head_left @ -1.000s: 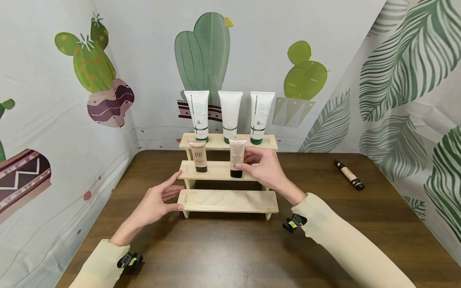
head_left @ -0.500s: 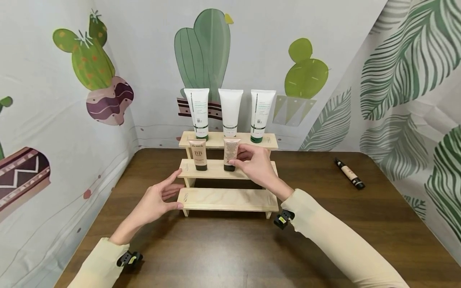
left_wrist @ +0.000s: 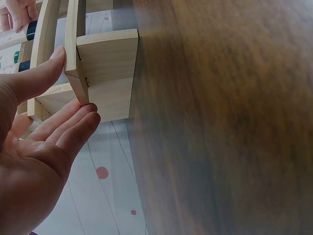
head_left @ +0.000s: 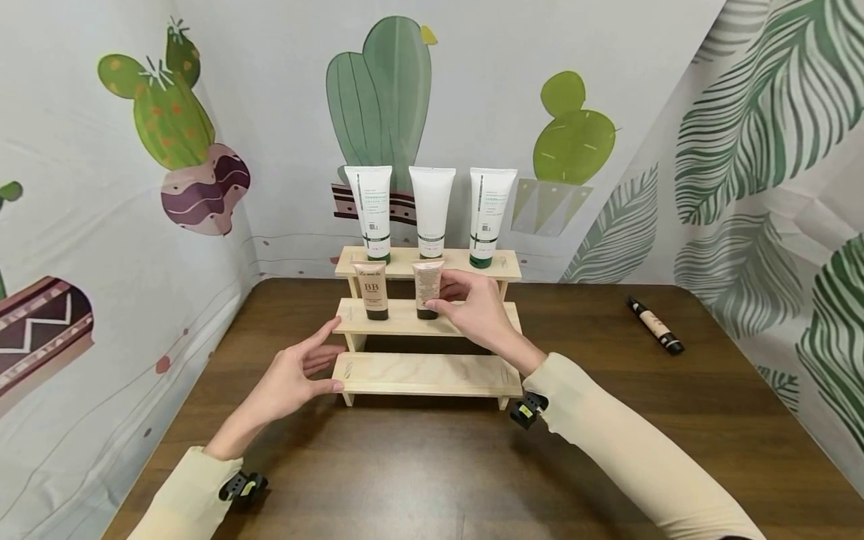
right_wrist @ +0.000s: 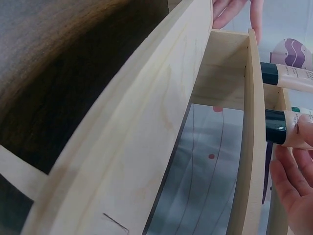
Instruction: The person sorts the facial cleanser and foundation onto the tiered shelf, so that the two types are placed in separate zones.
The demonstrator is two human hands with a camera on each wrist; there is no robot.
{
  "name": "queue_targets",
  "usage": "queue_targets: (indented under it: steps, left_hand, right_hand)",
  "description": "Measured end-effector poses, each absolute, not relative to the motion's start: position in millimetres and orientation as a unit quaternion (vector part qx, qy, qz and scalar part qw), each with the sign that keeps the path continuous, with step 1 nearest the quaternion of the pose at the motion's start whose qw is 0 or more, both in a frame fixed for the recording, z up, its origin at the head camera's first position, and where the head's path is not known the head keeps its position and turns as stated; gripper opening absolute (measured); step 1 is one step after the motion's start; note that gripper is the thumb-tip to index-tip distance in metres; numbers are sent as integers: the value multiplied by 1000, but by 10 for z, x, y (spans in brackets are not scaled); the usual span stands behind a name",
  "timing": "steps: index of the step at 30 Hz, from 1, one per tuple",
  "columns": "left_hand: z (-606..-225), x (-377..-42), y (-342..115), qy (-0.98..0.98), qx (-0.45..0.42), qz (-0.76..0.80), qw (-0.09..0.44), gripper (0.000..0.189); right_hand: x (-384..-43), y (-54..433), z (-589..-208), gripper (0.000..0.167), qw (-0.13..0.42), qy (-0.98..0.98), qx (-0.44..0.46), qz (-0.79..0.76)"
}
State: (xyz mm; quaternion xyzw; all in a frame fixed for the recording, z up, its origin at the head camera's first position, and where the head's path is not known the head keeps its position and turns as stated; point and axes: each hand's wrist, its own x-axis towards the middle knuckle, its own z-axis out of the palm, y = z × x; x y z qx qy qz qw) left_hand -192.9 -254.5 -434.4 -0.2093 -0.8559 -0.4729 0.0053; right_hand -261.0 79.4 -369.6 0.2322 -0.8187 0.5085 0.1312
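Observation:
A three-tier wooden display stand (head_left: 432, 375) rests on the brown table. Between thumb and fingers, my right hand (head_left: 475, 309) pinches a small beige cream tube (head_left: 427, 286), upright on its black cap at the middle tier. To its left on that tier stands a matching tube (head_left: 372, 289) marked BB. Several fingers and the thumb of my left hand (head_left: 293, 379) are fairly straight and touch the stand's left end; the left wrist view shows fingertips at the tier's edge (left_wrist: 77, 88). In the right wrist view, the pinched tube's black cap (right_wrist: 275, 126) sits by the tier.
Three white tubes with green caps, one of them a plain-fronted tube (head_left: 432, 210), stand on the top tier. A black-and-beige marker-like tube (head_left: 655, 325) lies on the table (head_left: 405, 480) at the right. Behind hangs a cactus-print cloth (head_left: 472, 90).
My right hand has shifted the beige tube left along the middle tier, closer to the BB tube, with only slight movement in the last half second. The left hand stays put.

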Motion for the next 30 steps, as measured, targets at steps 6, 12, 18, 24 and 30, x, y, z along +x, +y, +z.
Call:
queue_targets:
  steps: [6,12,18,24,30]
  left_hand:
    - [-4351,-1926,-2549,-853,-212,-477,8,108]
    - [-4350,-1926,-2545,-853,-213,-477,10,109]
    - [-4349,-1930,-2547,-855,-214,-472,10,109]
    - [-4358,-1934,-2554,-854,-215,-473,11,109]
    - [-4367,-1939,-2559,-854,-215,-474,11,109]
  right_hand:
    - [-2618,797,-3708,40,129,-818,236,508]
    - [-2616,802,-3706,38,125,-817,239,510]
    - [-2624,816,-3710,34,108,-814,239,519]
    - [-2636,829,-3717,33,101,-812,245,519]
    - [-2622,827,-3712,32,104,-815,242,515]
